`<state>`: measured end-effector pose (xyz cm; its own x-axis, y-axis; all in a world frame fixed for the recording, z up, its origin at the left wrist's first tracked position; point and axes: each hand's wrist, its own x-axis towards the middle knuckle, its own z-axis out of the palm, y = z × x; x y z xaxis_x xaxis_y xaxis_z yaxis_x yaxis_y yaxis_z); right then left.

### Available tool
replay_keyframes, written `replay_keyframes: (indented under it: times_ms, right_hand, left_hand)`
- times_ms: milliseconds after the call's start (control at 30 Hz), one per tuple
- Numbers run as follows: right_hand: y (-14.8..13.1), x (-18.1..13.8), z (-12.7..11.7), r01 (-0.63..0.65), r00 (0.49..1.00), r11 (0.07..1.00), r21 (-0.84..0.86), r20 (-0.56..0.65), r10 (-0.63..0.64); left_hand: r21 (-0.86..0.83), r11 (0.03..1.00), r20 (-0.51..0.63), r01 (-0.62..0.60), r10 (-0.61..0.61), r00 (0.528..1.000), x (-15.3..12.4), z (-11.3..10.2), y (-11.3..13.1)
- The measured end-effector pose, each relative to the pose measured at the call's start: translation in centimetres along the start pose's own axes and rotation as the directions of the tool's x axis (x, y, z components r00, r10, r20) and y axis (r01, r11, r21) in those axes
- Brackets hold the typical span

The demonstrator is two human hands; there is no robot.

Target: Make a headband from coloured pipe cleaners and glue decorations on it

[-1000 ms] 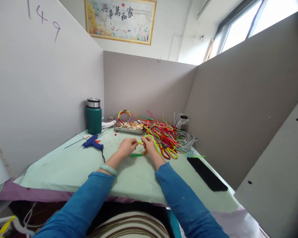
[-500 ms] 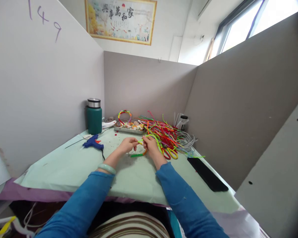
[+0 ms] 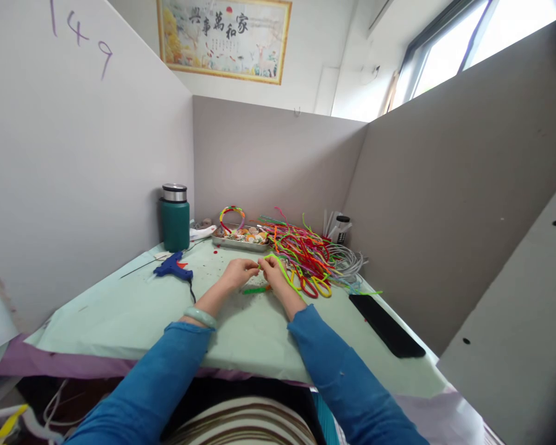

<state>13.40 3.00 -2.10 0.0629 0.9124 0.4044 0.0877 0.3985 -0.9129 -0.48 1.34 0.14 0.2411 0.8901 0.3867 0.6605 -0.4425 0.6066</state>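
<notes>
My left hand (image 3: 240, 273) and my right hand (image 3: 274, 274) meet above the middle of the table, fingertips pinched close together. A bright yellow-green pipe cleaner (image 3: 283, 268) runs from my right fingertips back over that hand toward the pile. Both hands are closed on it, though its end between the fingers is mostly hidden. Below the hands lies a green piece (image 3: 256, 290) with an orange end, partly covered by my right hand. Behind my right hand spreads a tangled pile of coloured pipe cleaners (image 3: 301, 247).
A blue glue gun (image 3: 173, 266) lies left of my hands, near a green bottle (image 3: 175, 219). At the back, a metal tray (image 3: 241, 245) holds small pieces and a multicoloured ring (image 3: 232, 210). A black slab (image 3: 387, 326) lies right. Partitions (image 3: 278, 161) enclose the table.
My right hand has shifted slightly left, closing the gap to my left fingertips. The yellow-green pipe cleaner has moved with it, and less of the orange end below shows.
</notes>
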Motion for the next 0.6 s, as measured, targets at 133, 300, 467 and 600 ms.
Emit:
replay_keyframes:
  times_ms: [133,300,467,600]
  right_hand:
    - [-0.3,-0.1,0.2,-0.047,0.999,0.996,0.072,0.019,0.046]
    - [-0.9,0.0,-0.4,-0.116,0.993,0.971,0.207,0.048,0.109]
    - [-1.0,0.3,-0.9,-0.236,0.968,0.888,0.394,0.176,0.179]
    - [-0.9,0.4,-1.1,-0.24,0.965,0.891,0.384,0.192,0.177]
  left_hand:
    - [-0.03,0.998,-0.007,0.048,-0.049,0.999,0.1,0.1,0.1]
    - [-0.176,0.982,0.022,0.064,-0.061,0.998,-0.1,0.2,0.6]
    - [-0.501,0.852,0.238,0.153,-0.034,0.971,-0.6,-0.4,1.0]
    - [-0.495,0.85,0.255,0.18,-0.056,0.965,-0.6,-0.6,0.8]
